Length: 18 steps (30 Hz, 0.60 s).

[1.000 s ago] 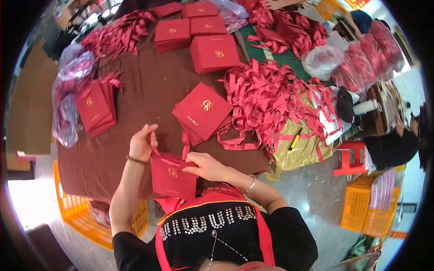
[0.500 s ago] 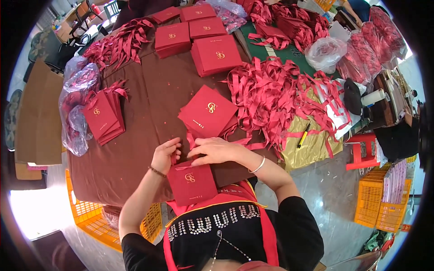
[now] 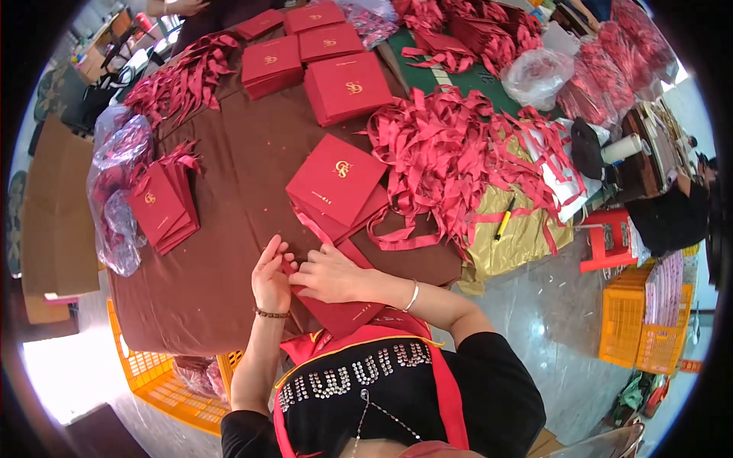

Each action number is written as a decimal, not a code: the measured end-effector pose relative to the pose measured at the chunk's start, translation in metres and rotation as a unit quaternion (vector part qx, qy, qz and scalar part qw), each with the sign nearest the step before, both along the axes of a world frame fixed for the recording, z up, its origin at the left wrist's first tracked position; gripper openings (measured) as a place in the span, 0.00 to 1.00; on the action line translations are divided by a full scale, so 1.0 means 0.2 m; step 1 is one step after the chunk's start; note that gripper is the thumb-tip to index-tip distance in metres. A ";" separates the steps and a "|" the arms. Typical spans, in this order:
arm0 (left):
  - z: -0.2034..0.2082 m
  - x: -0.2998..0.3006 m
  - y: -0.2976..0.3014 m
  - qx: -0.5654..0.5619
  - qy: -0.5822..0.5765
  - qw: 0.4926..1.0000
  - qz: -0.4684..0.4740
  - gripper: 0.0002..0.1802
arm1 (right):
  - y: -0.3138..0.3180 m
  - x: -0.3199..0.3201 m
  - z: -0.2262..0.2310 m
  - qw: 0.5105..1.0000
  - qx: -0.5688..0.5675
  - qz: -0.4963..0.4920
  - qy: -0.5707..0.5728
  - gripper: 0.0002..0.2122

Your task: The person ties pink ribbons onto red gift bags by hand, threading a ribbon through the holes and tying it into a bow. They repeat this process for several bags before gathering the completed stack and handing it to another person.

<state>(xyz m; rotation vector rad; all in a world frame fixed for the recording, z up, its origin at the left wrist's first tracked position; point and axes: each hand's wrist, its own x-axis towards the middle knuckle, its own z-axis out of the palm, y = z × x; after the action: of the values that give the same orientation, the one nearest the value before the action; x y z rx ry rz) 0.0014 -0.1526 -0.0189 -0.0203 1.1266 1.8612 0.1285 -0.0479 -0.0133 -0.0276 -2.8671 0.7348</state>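
At the table's near edge, a flat red paper gift bag (image 3: 341,316) with a gold emblem is tilted, largely covered by my hands. My left hand (image 3: 270,281) grips its upper left corner near the thumb, the other fingers pointing up. My right hand (image 3: 330,275) lies across the bag's top with curled fingers, pinching a red ribbon (image 3: 311,227) whose strip shows above the knuckles. What the fingertips do is partly hidden. Just beyond my hands is a small stack of flat red bags (image 3: 336,179). To its right spreads a large heap of loose red ribbons (image 3: 439,164).
A brown cloth covers the table (image 3: 229,221). Finished-looking bags with ribbons (image 3: 164,206) lie at left, beside a plastic-wrapped bundle (image 3: 116,198). Several bag stacks (image 3: 347,88) stand farther back. A yellow cutter (image 3: 504,219) rests on gold sheeting (image 3: 489,252). Orange crates (image 3: 172,397) sit below.
The bag has turned and slid slightly right beneath my right hand, which now covers more of it. My left hand has turned more upright. The whole view has shifted a little.
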 end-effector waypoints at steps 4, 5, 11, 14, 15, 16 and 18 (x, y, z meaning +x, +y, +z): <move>-0.04 -0.03 0.01 0.012 0.061 0.997 -0.038 0.21 | 0.00 0.00 -0.04 0.997 -0.047 0.013 0.051 0.13; -0.06 -0.03 0.00 0.018 0.083 0.995 -0.047 0.21 | 0.00 0.01 -0.06 0.992 -0.066 0.021 0.102 0.13; -0.08 -0.03 0.03 -0.071 0.145 0.985 -0.059 0.17 | -0.02 0.06 -0.05 0.995 -0.095 0.004 -0.010 0.15; -0.06 0.00 0.06 -0.102 0.176 0.978 -0.043 0.16 | -0.03 0.07 -0.03 0.997 -0.076 0.004 -0.022 0.16; -0.06 0.00 0.07 -0.110 0.197 0.973 -0.048 0.15 | -0.04 0.07 -0.03 0.998 -0.061 -0.008 -0.018 0.15; -0.08 -0.01 0.07 -0.100 0.192 0.975 -0.041 0.15 | -0.04 0.07 -0.04 0.998 -0.064 -0.017 -0.001 0.15; -0.11 -0.05 0.07 -0.100 0.209 0.973 -0.021 0.14 | -0.04 0.09 -0.04 0.998 -0.064 -0.011 0.017 0.15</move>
<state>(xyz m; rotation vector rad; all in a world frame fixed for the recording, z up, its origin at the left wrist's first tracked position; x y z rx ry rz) -0.0081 -0.1390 -0.0415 0.2912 1.5865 1.7519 0.1455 -0.0568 -0.0213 -0.0636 -2.7781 0.9040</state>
